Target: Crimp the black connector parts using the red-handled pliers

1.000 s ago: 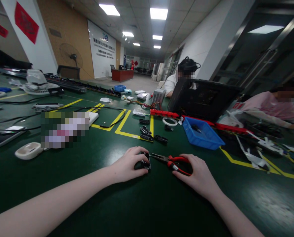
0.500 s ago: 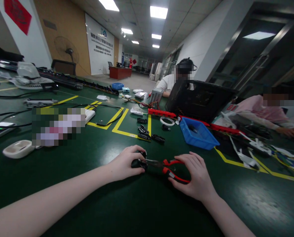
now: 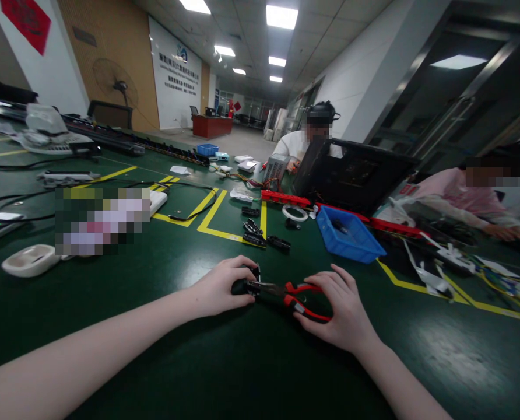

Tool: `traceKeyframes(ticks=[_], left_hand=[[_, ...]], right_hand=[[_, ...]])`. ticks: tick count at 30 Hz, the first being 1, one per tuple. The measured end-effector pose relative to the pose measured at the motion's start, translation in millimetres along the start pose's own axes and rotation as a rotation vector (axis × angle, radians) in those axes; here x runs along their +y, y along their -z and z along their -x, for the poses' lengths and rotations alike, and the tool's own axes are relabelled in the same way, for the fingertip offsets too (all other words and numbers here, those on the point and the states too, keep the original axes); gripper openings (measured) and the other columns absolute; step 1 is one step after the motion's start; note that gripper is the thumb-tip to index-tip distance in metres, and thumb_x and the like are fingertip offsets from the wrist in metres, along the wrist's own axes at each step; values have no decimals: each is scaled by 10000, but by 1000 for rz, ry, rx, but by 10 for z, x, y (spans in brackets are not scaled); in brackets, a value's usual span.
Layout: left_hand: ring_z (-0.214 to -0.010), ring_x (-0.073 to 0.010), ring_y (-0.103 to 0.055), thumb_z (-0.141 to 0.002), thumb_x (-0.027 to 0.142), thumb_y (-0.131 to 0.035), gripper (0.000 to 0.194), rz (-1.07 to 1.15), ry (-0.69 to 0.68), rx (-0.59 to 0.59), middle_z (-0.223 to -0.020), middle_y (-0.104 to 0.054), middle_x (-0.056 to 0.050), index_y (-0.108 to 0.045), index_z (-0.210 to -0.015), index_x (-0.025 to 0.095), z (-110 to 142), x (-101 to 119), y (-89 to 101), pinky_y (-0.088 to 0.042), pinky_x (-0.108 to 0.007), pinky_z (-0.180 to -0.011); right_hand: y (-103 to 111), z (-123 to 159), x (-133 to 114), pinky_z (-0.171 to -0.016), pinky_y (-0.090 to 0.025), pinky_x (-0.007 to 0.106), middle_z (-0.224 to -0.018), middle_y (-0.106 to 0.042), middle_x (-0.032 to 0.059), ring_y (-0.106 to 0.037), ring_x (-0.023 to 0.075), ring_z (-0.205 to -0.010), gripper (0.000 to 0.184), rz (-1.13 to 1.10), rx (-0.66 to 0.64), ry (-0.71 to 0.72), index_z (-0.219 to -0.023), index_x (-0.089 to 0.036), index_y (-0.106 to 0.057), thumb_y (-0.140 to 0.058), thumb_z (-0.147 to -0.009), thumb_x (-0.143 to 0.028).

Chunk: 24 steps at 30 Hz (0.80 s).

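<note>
My left hand (image 3: 222, 287) is curled around a small black part (image 3: 245, 284) that rests on the green table (image 3: 164, 350). My right hand (image 3: 339, 307) grips the red handles of needle-nose pliers (image 3: 286, 293). The pliers' metal jaws reach left and touch the black part between my left fingers. Both hands sit low on the table near its front edge.
Several loose black parts (image 3: 260, 236) lie beyond my hands on a yellow tape line. A blue bin (image 3: 347, 235) stands to the right, a black case (image 3: 351, 175) behind it. A white device (image 3: 30, 259) lies at left. Two other people sit at the far right side.
The pliers' jaws have moved left from beside the black part onto it. My right hand has shifted slightly left with them. The view has drifted a little.
</note>
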State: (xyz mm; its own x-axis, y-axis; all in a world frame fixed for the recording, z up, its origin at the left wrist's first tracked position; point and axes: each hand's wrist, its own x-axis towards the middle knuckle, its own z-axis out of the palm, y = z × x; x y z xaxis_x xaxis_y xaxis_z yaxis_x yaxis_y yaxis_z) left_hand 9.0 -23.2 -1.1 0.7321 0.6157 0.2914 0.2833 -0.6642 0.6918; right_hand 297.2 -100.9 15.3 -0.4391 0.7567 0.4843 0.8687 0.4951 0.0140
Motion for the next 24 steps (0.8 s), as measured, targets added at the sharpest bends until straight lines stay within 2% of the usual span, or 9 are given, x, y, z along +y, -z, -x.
traceKeyframes(ticks=[5, 9, 13, 19, 24], left_hand=[[-1212, -280, -526, -771, 280, -757, 268, -6, -6, 1, -1341, -491, -90, -653, -1007, 204, -7, -57, -32, -421, -474, -1043], [-1228, -272, -520, -773, 269, -754, 243, 62, 2, 1, -1347, -468, -92, -629, -967, 193, -12, -83, -49, -416, -454, -1062], [-1229, -274, -527, -785, 282, -742, 222, 102, 5, -15, -1339, -471, -90, -618, -948, 194, -13, -95, -37, -417, -458, -1068], [-1226, -270, -523, -862, 302, -669, 207, 20, -19, -76, -1379, -462, -90, -582, -1025, 207, -8, -67, 11, -438, -461, -1036], [-1210, -275, -529, -845, 318, -682, 252, -11, -12, -47, -1369, -467, -102, -565, -1037, 205, -7, -48, -7, -449, -463, -1018]], right_hand=[[-16, -7, 7, -1055, -355, 559, -1004, -693, 73, -644, 255, -939, 555, -8, -4, 39, -1206, -205, -524, -694, -738, -448], [-18, -14, -1, -1052, -363, 553, -968, -695, 57, -649, 243, -904, 453, -43, -37, 28, -1099, -219, -554, -699, -735, -448], [-13, -20, -14, -1042, -371, 553, -957, -694, 55, -649, 242, -894, 439, -48, -45, 14, -1061, -219, -555, -705, -724, -456], [-15, -3, -5, -1041, -361, 555, -974, -693, 63, -646, 250, -914, 453, -14, -31, 16, -1081, -218, -551, -697, -736, -473], [-12, -1, -2, -1039, -363, 555, -971, -697, 61, -648, 252, -908, 455, -9, -20, 19, -1082, -216, -558, -702, -731, -467]])
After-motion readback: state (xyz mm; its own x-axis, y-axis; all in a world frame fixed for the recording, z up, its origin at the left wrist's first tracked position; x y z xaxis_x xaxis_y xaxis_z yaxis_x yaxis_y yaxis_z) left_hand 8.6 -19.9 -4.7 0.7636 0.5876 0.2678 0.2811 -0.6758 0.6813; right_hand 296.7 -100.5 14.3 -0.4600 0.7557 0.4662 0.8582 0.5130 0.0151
